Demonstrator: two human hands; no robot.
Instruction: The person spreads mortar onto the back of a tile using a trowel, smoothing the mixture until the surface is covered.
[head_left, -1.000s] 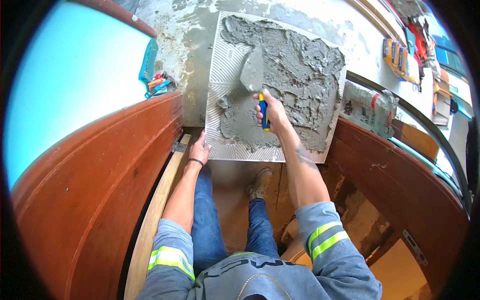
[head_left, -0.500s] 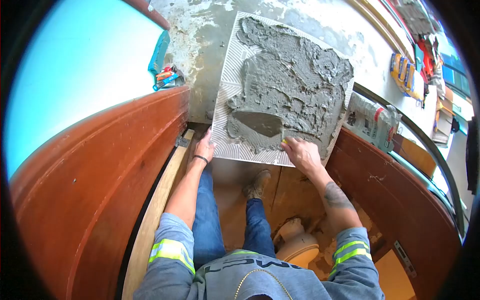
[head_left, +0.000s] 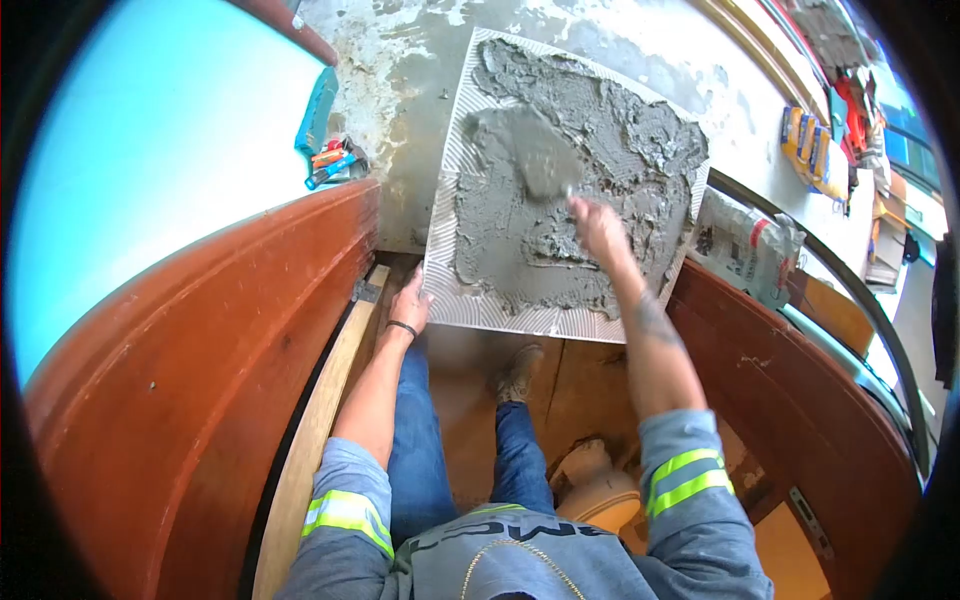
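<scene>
A square tile (head_left: 480, 311) with a ridged surface lies in front of me, most of it covered in wet grey mortar (head_left: 640, 130). My left hand (head_left: 409, 304) grips the tile's lower left edge, its fingers partly hidden by it. In my right hand (head_left: 600, 228) is the handle of a trowel (head_left: 545, 155), whose blade lies on the mortar at the upper middle. The trowel and this hand are slightly blurred. Below the trowel, the mortar on the left looks smoother than the lumpy mortar on the right.
Brown wooden panels (head_left: 200, 400) (head_left: 800, 400) flank me. A wooden strip (head_left: 315, 440) runs beside my left arm. Small tools (head_left: 333, 163) lie at the upper left. A plastic bag (head_left: 745, 240) is right of the tile, yellow-blue packages (head_left: 815, 150) beyond. An orange rounded object (head_left: 600, 500) stands below.
My right hand has moved the trowel up and away from the tile's near edge. The mortar at the left is now flatter and more spread. My left hand stays on the tile's edge.
</scene>
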